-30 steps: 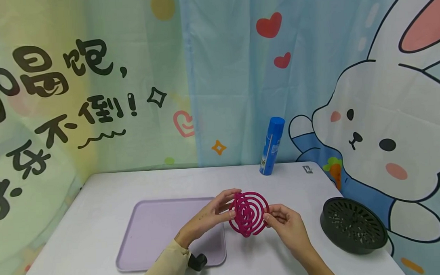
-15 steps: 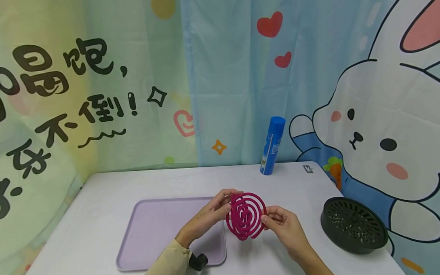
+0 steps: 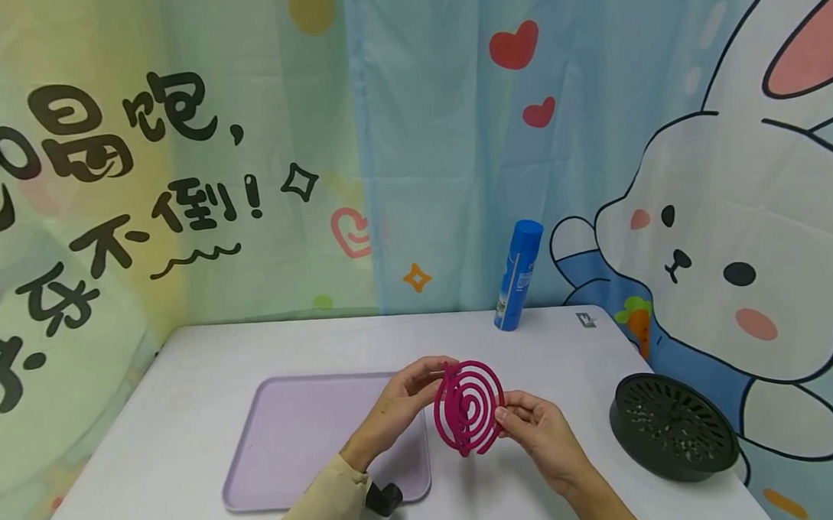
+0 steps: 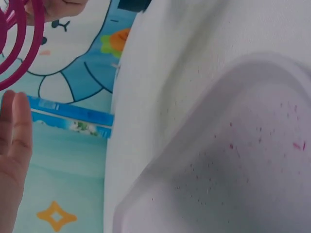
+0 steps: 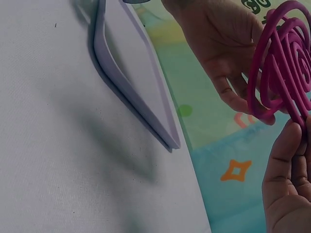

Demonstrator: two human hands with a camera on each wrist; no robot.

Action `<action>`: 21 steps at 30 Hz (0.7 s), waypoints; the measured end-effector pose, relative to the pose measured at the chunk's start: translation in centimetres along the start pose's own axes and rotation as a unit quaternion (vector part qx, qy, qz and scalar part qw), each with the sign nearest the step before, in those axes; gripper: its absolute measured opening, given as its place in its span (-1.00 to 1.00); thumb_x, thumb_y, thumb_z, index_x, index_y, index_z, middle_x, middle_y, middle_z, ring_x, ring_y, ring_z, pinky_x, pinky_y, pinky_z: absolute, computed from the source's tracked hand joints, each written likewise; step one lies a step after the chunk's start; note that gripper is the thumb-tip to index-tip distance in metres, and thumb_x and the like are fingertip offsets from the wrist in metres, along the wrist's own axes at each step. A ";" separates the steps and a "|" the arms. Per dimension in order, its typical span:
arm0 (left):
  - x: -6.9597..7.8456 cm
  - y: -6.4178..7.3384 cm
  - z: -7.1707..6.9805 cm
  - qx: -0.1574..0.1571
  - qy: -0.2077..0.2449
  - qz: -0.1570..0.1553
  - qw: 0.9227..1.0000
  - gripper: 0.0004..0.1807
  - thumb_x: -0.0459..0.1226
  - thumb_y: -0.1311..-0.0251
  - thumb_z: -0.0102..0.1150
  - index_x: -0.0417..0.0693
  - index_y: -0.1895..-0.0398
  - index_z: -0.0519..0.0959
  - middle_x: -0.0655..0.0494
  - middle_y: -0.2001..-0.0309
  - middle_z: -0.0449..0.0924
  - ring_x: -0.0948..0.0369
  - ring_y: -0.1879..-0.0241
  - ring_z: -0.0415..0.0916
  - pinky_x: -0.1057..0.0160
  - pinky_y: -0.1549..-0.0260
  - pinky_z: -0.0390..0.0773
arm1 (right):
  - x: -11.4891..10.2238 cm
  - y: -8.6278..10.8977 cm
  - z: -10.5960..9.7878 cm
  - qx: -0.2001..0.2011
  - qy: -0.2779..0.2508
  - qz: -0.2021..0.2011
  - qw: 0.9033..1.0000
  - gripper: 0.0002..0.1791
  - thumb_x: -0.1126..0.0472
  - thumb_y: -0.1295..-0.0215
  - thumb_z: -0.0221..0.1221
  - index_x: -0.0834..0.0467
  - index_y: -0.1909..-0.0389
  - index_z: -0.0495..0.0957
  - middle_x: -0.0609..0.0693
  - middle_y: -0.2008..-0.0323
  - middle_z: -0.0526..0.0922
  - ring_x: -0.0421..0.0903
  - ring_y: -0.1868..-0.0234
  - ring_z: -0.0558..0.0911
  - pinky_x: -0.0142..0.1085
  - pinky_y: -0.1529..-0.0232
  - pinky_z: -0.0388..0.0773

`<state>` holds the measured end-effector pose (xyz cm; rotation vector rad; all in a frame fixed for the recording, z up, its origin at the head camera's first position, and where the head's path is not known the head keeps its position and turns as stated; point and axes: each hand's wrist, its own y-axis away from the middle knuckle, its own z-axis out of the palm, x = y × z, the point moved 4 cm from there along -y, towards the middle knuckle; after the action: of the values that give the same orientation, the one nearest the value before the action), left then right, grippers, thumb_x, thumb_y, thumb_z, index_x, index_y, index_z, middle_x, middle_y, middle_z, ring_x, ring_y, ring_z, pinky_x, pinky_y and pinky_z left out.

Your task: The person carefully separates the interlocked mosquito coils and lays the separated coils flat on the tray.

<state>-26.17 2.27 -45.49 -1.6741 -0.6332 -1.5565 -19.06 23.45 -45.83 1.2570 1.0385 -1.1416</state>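
With the pink coil (image 3: 455, 412) as the clock's centre in the head view, a cream sleeve (image 3: 328, 500) lies at eight, a black device (image 3: 383, 499) at its cuff. The coil is held above the white table (image 3: 544, 363), between both hands: the left hand (image 3: 394, 410) grasps its rim from nine to ten, and the right hand (image 3: 541, 435) pinches it at three between thumb and fingers. The right wrist view turns the coil more edge-on, with gaps between overlapping rings and the left fingers at its rim. The left wrist view crops the coil, showing two nearly straight left fingers just by an outer ring; whether those two touch it, I cannot tell.

At nine lies a lilac tray (image 3: 312, 439); only the left wrist view brings out pink specks (image 4: 299, 146) on it. At three stands a dark round container (image 3: 673, 427) with a slotted top, whole only in the head view. Farther, at one, stands a blue can (image 3: 519, 275). Behind hangs a printed curtain (image 3: 419, 137), black lettering (image 3: 197, 202) at ten, a rabbit (image 3: 787, 216) at two.
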 end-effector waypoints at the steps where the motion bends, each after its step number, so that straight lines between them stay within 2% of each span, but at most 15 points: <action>1: 0.0 0.0 0.0 0.006 0.000 0.000 1.000 -0.60 -0.18 -0.46 0.12 0.08 -0.31 0.50 0.08 -0.32 0.50 0.10 -0.34 0.44 0.11 -0.28 0.52 | 0.0 0.1 0.0 -0.006 -0.002 0.001 1.000 -0.61 0.26 -0.42 0.23 0.42 -0.11 0.43 0.04 0.17 0.70 -0.12 0.20 0.66 -0.35 0.07 0.70; 6: 0.0 0.0 0.0 0.018 0.000 0.005 1.000 -0.67 -0.19 -0.46 0.12 -0.03 -0.22 0.57 0.05 -0.18 0.59 0.13 -0.22 0.54 0.14 -0.25 0.54 | 0.0 0.3 0.1 -0.058 0.000 -0.005 0.998 -0.57 0.23 -0.43 0.22 0.42 -0.14 0.40 0.01 0.15 0.68 -0.13 0.17 0.65 -0.36 0.04 0.69; 12: -0.1 0.2 0.1 -0.015 0.015 0.012 1.000 -0.74 -0.24 -0.47 0.10 -0.22 -0.07 0.57 0.15 0.03 0.65 0.20 -0.06 0.59 0.16 -0.19 0.57 | 0.3 0.4 0.2 -0.130 -0.014 0.005 0.991 -0.66 0.21 -0.46 0.19 0.32 -0.11 0.46 -0.02 0.13 0.69 -0.15 0.14 0.65 -0.35 0.01 0.68; 16: 0.2 0.3 0.4 -0.039 0.019 0.022 0.999 -0.74 -0.26 -0.47 0.10 -0.29 -0.03 0.56 0.18 0.09 0.66 0.23 0.03 0.63 0.16 -0.14 0.61 | 0.6 0.2 0.0 -0.179 -0.035 0.012 0.983 -0.80 0.23 -0.50 0.13 0.18 -0.05 0.53 -0.06 0.13 0.71 -0.18 0.13 0.66 -0.35 -0.01 0.67; 21: 0.3 0.5 0.5 -0.042 0.023 0.024 0.999 -0.73 -0.28 -0.46 0.10 -0.36 -0.01 0.54 0.18 0.15 0.67 0.26 0.14 0.66 0.21 -0.05 0.65 | 0.9 0.0 -0.1 -0.236 -0.063 0.013 0.970 -0.78 0.25 -0.56 0.03 0.10 -0.09 0.58 -0.07 0.04 0.72 -0.19 0.07 0.66 -0.32 -0.06 0.66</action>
<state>-25.48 2.31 -45.26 -1.6970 -0.5062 -1.6026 -18.93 23.54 -46.68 0.8073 1.1116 -0.8728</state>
